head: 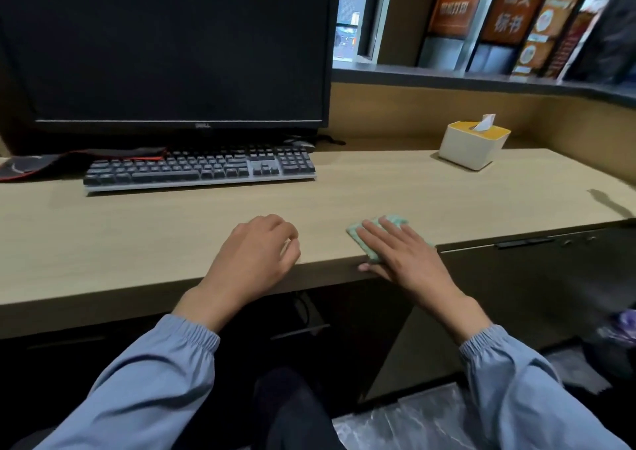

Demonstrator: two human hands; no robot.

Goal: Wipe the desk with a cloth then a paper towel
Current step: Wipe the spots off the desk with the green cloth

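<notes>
Right hand (402,253) flat, grip released, on cloth (389,224); left hand (256,253) loosely curled, empty.

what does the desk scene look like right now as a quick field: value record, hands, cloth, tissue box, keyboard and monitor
right hand: flat, palm down on the green cloth, thumb over the desk's front edge
left hand: loosely curled, resting on the desk, holding nothing
cloth position: near the front edge, right of centre
tissue box: white with yellow top, far right of desk, a tissue sticking up, untouched
keyboard: dark keys, at the back left, below the monitor
monitor: screen dark
stage: cloth step under way, paper towel not yet taken
</notes>
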